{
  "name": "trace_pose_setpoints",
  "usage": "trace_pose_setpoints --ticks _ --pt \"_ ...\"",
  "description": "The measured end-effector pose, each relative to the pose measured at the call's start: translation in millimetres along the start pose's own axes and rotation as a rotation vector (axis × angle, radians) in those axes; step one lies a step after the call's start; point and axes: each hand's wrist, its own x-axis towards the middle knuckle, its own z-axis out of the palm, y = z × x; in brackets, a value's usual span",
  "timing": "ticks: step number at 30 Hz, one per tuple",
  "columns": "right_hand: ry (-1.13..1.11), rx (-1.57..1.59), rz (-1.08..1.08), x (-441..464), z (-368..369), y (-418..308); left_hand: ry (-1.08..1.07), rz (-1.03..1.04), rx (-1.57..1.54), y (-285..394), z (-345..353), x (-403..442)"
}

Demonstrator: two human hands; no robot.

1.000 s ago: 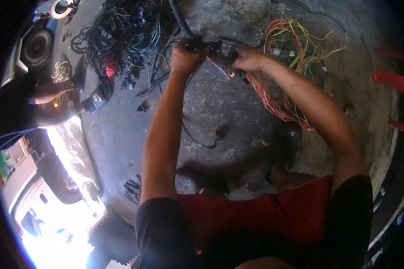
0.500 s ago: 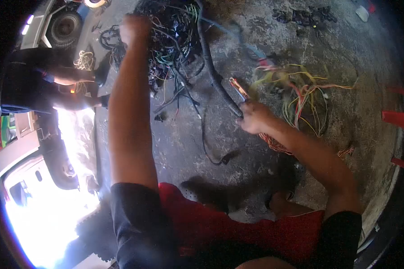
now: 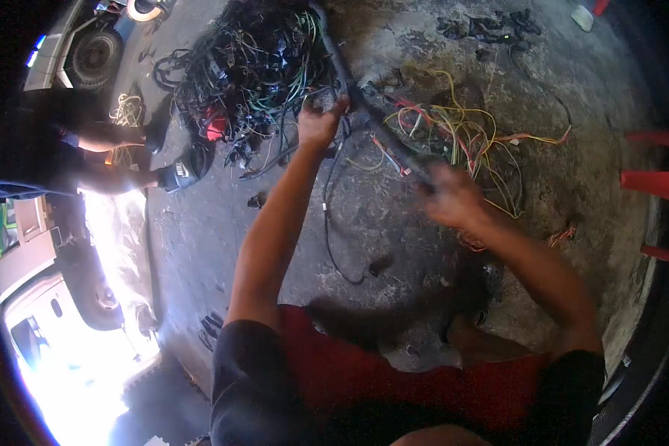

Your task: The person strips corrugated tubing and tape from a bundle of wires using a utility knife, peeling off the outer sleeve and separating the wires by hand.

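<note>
A long dark wiring harness in corrugated sleeving (image 3: pixel 375 115) runs from the top of the view down to my right hand (image 3: pixel 457 199). That hand is blurred but closed around the harness's lower end. A slim tool with an orange tip and silvery body (image 3: pixel 388 154) points up and left beside it; whether my fingers hold it is unclear. My left hand (image 3: pixel 320 125) is beside the harness, thumb and fingers apart, its thumb close to the sleeving. Left of it lies a big tangled heap of wires and connectors (image 3: pixel 253 67). Loose yellow, red and white wires (image 3: pixel 468 134) spread to the right.
Another person's legs and sandalled foot (image 3: pixel 186 175) are at the left, near a pale wire bundle (image 3: pixel 128 111). A wheel (image 3: pixel 97 56) stands at the upper left. Black parts (image 3: pixel 490 28) lie at the upper right. Red pieces (image 3: pixel 649 183) line the right edge.
My left hand has come from the wire heap down and right to beside the harness. My right hand has moved slightly right. The coloured wires, blurred before, now lie still.
</note>
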Motion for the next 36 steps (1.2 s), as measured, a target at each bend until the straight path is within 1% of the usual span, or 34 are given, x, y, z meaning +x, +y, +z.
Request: trace_pose_setpoints --ticks 1,2,3,4,5,7,8,9,10,11,12,13,14,15,16,17,18,19,20,22,23,24,25,26,27,28,29,30,31,32,33,34,36 --pt "0.008 -0.009 0.039 -10 -26 1 0.15 0.192 0.021 8 1 0" --pt "0.023 0.045 0.055 -21 -51 8 0.299 0.379 0.039 16 3 -2" --pt "0.035 0.099 0.075 -33 -74 17 0.239 0.515 -0.012 28 4 -5" --pt "0.185 -0.082 -0.046 -56 -93 24 0.178 0.646 -0.063 40 4 -8" --pt "0.336 -0.261 -0.171 -79 -109 22 0.168 0.636 -0.064 48 1 -15" --pt "-0.037 0.025 0.227 -99 -162 -2 0.099 0.737 0.099 50 -3 -33" --pt "0.018 -0.134 0.164 -111 -163 24 0.116 0.726 0.078 40 -6 -35" --pt "0.071 -0.284 0.092 -125 -164 72 0.141 0.692 0.239 29 -10 -38" --pt "0.033 0.064 0.298 -131 -161 119 0.153 0.649 0.406 16 -14 -42" --pt "-0.002 0.413 0.505 -131 -155 170 0.092 0.609 0.325 6 -17 -44" --pt "0.031 0.388 0.559 -126 -141 218 0.1 0.602 0.32 -9 -20 -45" --pt "-0.001 0.106 0.437 -120 -126 268 0.107 0.502 0.439 -27 -22 -44" --pt "-0.034 -0.35 0.181 -112 -105 322 0.104 0.403 0.564 -41 -24 -45" --pt "-0.025 -0.776 -0.14 -102 -77 379 0.087 0.401 0.569 -47 -26 -48" --pt "-0.023 -0.429 0.11 -72 -72 363 0.036 0.282 0.626 -52 -29 -51" --pt "-0.01 -0.079 0.352 -36 -69 304 -0.01 0.17 0.681 -56 -33 -51" --pt "0.007 -0.463 0.243 -16 -89 198 -0.028 0.176 0.683 -66 -38 -50" --pt "-0.115 -0.407 0.378 2 -89 165 0.009 0.293 0.722 -79 -41 -51" --pt "-0.23 -0.351 0.515 20 -94 163 0.048 0.418 0.751 -86 -40 -51" --pt "-0.365 -0.585 0.39 47 -69 207 -0.017 0.315 0.682 -75 -39 -64" --pt "-0.406 -0.609 0.422 55 -70 200 -0.003 0.461 0.761 -81 -40 -64" --pt "-0.45 -0.628 0.45 63 -68 185 -0.013 0.461 0.759 -83 -36 -67" --pt "-0.457 -0.625 0.452 66 -66 175 -0.035 0.399 0.752 -85 -34 -72" --pt "-0.46 -0.623 0.392 71 -63 167 -0.052 0.336 0.747 -85 -35 -76" --pt "-0.461 -0.62 0.333 74 -61 163 -0.053 0.334 0.75 -84 -35 -80" --pt "-0.463 -0.617 0.336 78 -53 166 -0.098 0.246 0.671 -83 -33 -84" --pt "-0.448 -0.123 0.294 80 -47 160 -0.15 0.161 0.589 -82 -28 -87" --pt "-0.41 0.369 0.249 75 -43 157 -0.17 0.163 0.586 -81 -21 -90" --pt "-0.478 0.673 0.282 65 -42 155 -0.238 0.146 0.375 -80 -14 -93" --pt "-0.537 0.979 0.308 55 -46 116 -0.299 0.124 0.164 -78 -7 -97" --pt "-0.587 1.006 0.269 50 -38 98 -0.342 0.042 0.107 -48 1 -110" --pt "-0.643 1.033 0.226 47 -28 82 -0.347 0.033 0.105 -39 12 -117" --pt "-0.59 0.707 0.034 35 -11 38 -0.491 -0.122 -0.29 -31 31 -125"
